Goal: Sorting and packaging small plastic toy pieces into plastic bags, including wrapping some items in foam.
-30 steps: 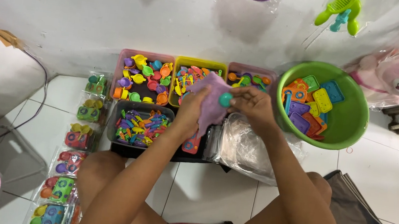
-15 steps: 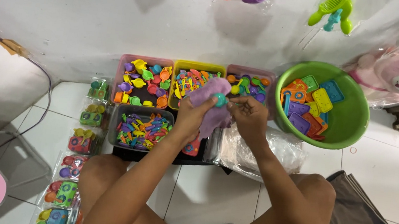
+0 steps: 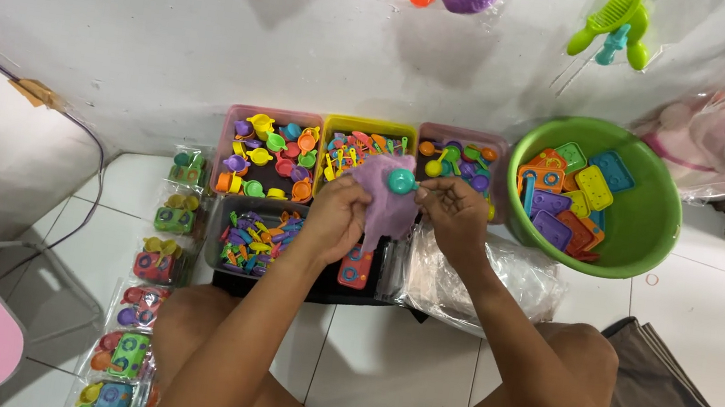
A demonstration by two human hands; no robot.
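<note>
the white tiled floor (image 3: 707, 309) carries a round green plastic basin (image 3: 652, 225) of flat moulded trays. above the sorting bins, the left hand (image 3: 337, 219) pinches a purple plastic tray (image 3: 386, 207) and the right hand (image 3: 456, 212) closes on its edge; best kept level so the small glossy teal cup (image 3: 402, 181) stays seated.

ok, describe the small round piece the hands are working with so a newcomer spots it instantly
Start at the big green basin on the right, then look left to the two hands above the row of toy bins. Between the left hand and right hand is a purple tray; the teal cup sits on it, the only teal piece against that purple.
</note>
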